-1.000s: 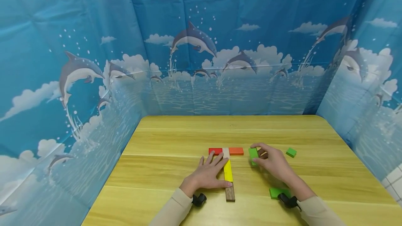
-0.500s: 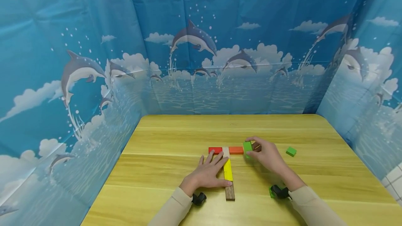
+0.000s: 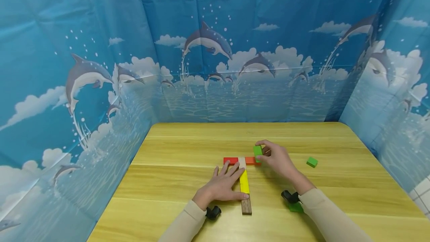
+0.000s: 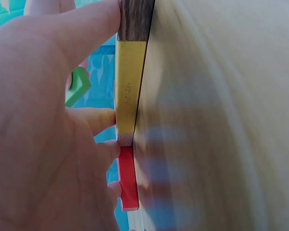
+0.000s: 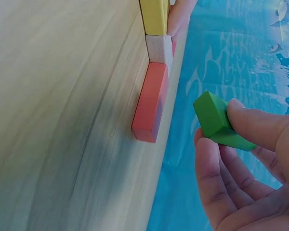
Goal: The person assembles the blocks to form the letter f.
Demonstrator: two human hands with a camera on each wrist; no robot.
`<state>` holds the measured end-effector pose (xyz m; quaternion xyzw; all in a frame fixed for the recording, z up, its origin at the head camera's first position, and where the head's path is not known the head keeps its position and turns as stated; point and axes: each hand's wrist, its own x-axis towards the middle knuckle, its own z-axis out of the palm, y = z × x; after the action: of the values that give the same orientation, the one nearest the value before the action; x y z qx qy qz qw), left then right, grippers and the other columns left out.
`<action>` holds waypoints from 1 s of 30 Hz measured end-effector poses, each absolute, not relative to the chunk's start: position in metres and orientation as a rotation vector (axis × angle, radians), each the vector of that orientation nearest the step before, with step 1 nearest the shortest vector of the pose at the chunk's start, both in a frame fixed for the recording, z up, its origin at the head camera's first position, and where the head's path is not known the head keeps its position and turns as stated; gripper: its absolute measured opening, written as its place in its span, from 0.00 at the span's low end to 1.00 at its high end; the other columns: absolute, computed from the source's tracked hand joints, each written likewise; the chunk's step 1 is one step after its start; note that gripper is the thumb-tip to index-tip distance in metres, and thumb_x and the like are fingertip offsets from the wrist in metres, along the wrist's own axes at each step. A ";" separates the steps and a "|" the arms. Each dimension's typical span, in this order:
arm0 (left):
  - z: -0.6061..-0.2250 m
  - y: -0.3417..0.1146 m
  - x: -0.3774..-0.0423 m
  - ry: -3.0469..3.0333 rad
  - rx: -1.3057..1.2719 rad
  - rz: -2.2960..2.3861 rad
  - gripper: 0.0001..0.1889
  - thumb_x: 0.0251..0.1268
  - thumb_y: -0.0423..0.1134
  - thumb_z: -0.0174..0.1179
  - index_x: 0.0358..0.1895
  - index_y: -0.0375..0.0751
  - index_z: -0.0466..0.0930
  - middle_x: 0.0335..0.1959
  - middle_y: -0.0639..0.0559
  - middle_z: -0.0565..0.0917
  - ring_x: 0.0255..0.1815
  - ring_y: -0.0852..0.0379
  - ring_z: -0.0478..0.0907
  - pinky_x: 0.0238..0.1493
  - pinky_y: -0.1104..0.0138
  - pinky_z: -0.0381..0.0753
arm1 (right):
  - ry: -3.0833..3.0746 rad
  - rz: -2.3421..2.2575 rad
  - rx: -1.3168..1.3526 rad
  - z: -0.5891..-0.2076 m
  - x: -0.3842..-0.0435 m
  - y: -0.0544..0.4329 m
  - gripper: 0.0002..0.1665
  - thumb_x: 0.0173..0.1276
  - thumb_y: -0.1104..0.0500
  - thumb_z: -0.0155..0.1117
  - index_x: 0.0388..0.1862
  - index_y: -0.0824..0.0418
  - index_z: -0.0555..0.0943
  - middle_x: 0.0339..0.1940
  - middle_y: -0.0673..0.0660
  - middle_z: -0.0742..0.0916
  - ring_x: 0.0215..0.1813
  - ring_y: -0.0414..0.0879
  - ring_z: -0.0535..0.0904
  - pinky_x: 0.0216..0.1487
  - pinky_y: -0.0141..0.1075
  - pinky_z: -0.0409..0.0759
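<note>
Blocks lie in a T on the table: a red block (image 3: 230, 160), a pale wood block (image 3: 242, 163) and an orange-red block (image 5: 151, 103) across the far end, then a yellow block (image 3: 244, 182) and a dark brown block (image 3: 246, 207) running toward me. My left hand (image 3: 221, 186) is spread flat, its fingertips touching the red, pale and yellow blocks and its thumb at the brown one. Between thumb and fingers, my right hand (image 3: 277, 160) pinches a green block (image 5: 212, 118), held in the air above the orange-red block's right end.
A small green block (image 3: 311, 162) lies to the right on the wooden table (image 3: 188, 141). Another green block (image 3: 296, 207) sits nearer me, partly hidden under the right wrist camera (image 3: 290, 196). A blue dolphin-print curtain (image 3: 215, 96) surrounds the table's far and side edges.
My right hand has carried the green block leftward and a little away from me, from right of the orange-red block to above its end. My left hand has stayed in place.
</note>
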<state>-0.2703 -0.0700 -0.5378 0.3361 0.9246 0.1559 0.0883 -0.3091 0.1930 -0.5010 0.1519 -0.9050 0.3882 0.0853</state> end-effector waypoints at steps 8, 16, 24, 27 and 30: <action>-0.537 -0.070 -0.271 2.744 1.003 0.473 0.50 0.62 0.78 0.48 0.83 0.60 0.45 0.84 0.54 0.43 0.82 0.42 0.32 0.73 0.34 0.39 | -2.695 1.163 0.431 -0.499 -0.319 0.182 0.27 0.65 0.59 0.75 0.62 0.51 0.80 0.40 0.54 0.85 0.41 0.49 0.83 0.41 0.45 0.84; -0.539 -0.071 -0.272 2.738 0.994 0.468 0.51 0.62 0.78 0.48 0.83 0.60 0.45 0.84 0.55 0.43 0.82 0.42 0.31 0.73 0.34 0.37 | -2.721 1.201 0.391 -0.499 -0.332 0.170 0.26 0.66 0.57 0.75 0.62 0.49 0.80 0.40 0.54 0.84 0.43 0.49 0.82 0.40 0.43 0.84; -0.540 -0.072 -0.274 2.742 1.003 0.467 0.51 0.62 0.79 0.47 0.83 0.60 0.44 0.84 0.54 0.43 0.82 0.42 0.31 0.73 0.34 0.38 | -2.683 1.238 0.447 -0.500 -0.346 0.161 0.26 0.66 0.58 0.74 0.63 0.52 0.80 0.41 0.54 0.85 0.42 0.49 0.83 0.41 0.45 0.84; -0.540 -0.072 -0.275 2.737 1.005 0.465 0.50 0.62 0.79 0.46 0.83 0.61 0.44 0.84 0.55 0.42 0.82 0.43 0.31 0.73 0.34 0.38 | -2.690 1.258 0.439 -0.503 -0.352 0.157 0.26 0.65 0.58 0.74 0.62 0.52 0.80 0.40 0.53 0.85 0.42 0.49 0.82 0.40 0.43 0.84; -0.541 -0.072 -0.275 2.739 1.006 0.454 0.51 0.62 0.79 0.46 0.83 0.61 0.44 0.83 0.56 0.42 0.82 0.43 0.30 0.73 0.34 0.38 | -2.713 1.263 0.416 -0.506 -0.358 0.153 0.26 0.65 0.58 0.75 0.62 0.51 0.80 0.39 0.53 0.85 0.41 0.48 0.82 0.39 0.42 0.84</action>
<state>-0.2749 -0.0722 -0.5411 0.3391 0.9234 0.1530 0.0942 -0.3583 0.1529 -0.5061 0.1376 -0.8962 0.4174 0.0601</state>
